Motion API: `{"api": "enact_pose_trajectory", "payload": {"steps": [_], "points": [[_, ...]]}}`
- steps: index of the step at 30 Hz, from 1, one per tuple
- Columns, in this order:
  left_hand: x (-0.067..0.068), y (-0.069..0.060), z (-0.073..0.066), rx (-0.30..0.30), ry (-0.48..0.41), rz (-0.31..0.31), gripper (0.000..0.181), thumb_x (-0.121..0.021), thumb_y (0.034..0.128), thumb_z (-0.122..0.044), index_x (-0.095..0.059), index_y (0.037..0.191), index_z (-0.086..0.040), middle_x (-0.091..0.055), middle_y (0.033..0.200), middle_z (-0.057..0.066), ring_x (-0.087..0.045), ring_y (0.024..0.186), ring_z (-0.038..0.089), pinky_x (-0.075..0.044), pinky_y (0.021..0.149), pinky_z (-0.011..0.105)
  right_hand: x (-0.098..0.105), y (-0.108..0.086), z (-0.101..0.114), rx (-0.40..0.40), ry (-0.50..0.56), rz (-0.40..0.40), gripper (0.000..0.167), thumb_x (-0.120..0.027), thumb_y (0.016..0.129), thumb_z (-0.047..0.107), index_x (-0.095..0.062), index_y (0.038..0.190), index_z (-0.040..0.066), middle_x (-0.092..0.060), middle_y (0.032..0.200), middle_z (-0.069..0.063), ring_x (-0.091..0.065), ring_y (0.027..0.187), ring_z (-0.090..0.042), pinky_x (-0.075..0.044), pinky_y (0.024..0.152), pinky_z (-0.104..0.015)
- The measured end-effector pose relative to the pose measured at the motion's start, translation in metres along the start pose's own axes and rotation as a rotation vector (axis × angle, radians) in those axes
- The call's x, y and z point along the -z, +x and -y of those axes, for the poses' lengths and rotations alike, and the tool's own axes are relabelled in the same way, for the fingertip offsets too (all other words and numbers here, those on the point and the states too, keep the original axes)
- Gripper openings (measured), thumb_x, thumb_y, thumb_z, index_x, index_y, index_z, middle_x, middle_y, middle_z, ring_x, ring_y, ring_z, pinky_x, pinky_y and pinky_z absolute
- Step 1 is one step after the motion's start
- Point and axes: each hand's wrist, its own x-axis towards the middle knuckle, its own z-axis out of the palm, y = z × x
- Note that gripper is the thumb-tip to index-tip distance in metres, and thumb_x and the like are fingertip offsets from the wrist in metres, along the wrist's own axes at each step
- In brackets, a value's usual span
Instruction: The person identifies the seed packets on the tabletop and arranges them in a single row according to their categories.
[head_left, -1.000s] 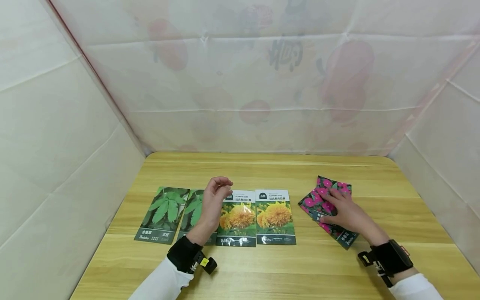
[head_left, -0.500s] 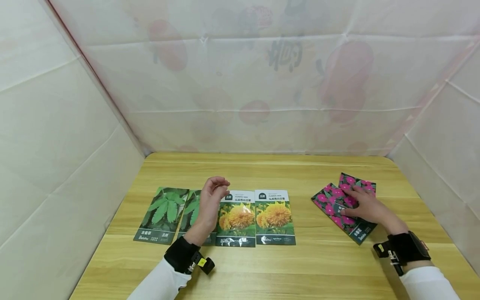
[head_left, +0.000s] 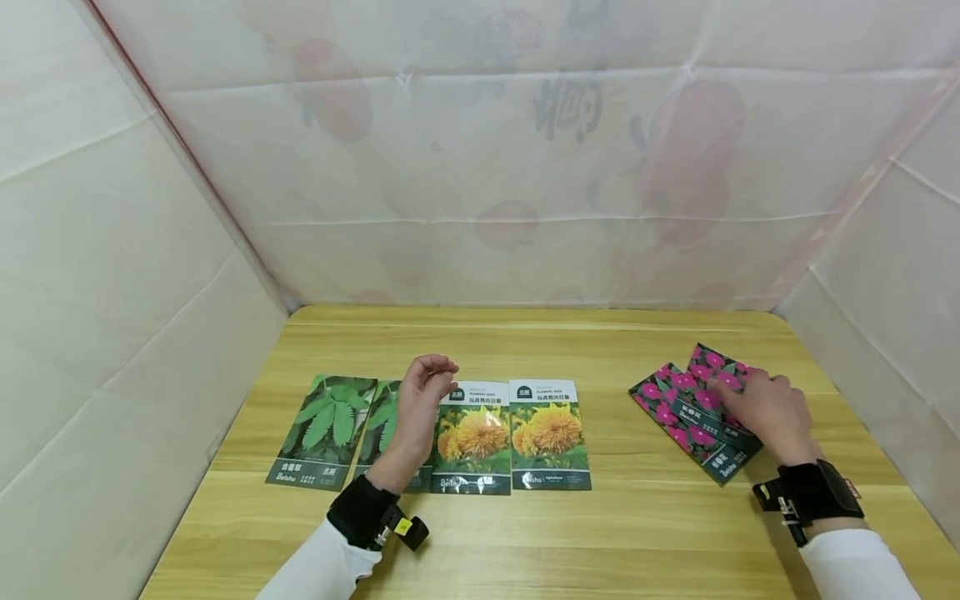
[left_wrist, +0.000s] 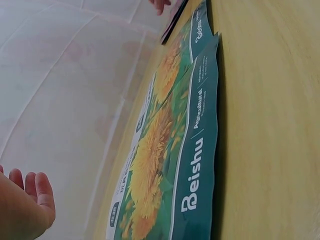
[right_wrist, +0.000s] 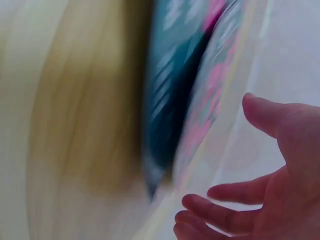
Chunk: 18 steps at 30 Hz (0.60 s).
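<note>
On the right of the table, two seed packets with pink flowers overlap crosswise: a lower packet and an upper packet. My right hand is at the right side of this pair; in the right wrist view its thumb and fingers are spread and hold nothing. Loosely bent, my left hand hovers over the row of packets, with nothing in it. Below it lie a packet with green leaves, partly hidden by the hand, and a yellow-flower packet.
A second yellow-flower packet lies at the row's right end. Another green-leaf packet is at its left end. The wooden table is enclosed by pale cloth walls at the back and sides.
The pink-flower packets have slid right with my right hand over them. That hand has since drawn off toward their right side, baring more of them. My left hand has barely moved.
</note>
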Motion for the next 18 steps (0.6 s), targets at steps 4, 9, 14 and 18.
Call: {"api": "enact_pose_trajectory", "payload": {"steps": [4,9,14,18], "points": [[0.000,-0.001,0.000,0.003,0.002,-0.003,0.033,-0.059,0.1025,-0.022,-0.048,0.131,-0.010,-0.052,0.132,0.013,-0.050,0.127,0.026,-0.046,0.108,0.044,0.000,0.000,-0.010,-0.085,-0.031,0.032,0.072,-0.040,0.099,0.065,-0.046,0.054,0.010,-0.048,0.062,-0.015,-0.052,0.063,-0.035,-0.035,0.051,-0.041],[0.002,0.000,-0.001,0.004,-0.010,0.000,0.034,-0.059,0.1023,-0.022,-0.048,0.131,-0.009,-0.052,0.132,0.013,-0.049,0.128,0.028,-0.045,0.109,0.045,-0.005,0.005,-0.019,-0.101,0.006,0.062,0.066,-0.043,0.099,0.063,-0.038,0.054,0.016,-0.037,0.056,-0.001,-0.042,0.055,-0.021,-0.028,0.048,-0.030],[0.004,0.001,0.000,0.003,-0.005,-0.003,0.034,-0.059,0.1025,-0.023,-0.048,0.131,-0.009,-0.052,0.132,0.013,-0.049,0.127,0.026,-0.046,0.108,0.043,-0.008,0.009,-0.022,-0.091,0.083,0.013,0.058,-0.051,0.101,0.047,-0.046,0.060,0.007,-0.045,0.058,-0.006,-0.046,0.054,-0.022,-0.030,0.048,-0.030],[0.006,0.001,0.002,0.001,0.007,-0.008,0.033,-0.059,0.1026,-0.023,-0.048,0.130,-0.010,-0.052,0.131,0.013,-0.050,0.126,0.025,-0.047,0.108,0.040,-0.004,0.010,-0.019,-0.101,0.170,-0.067,0.047,-0.051,0.103,0.032,-0.064,0.093,-0.012,-0.063,0.079,-0.025,-0.058,0.066,-0.030,-0.039,0.054,-0.035]]}}
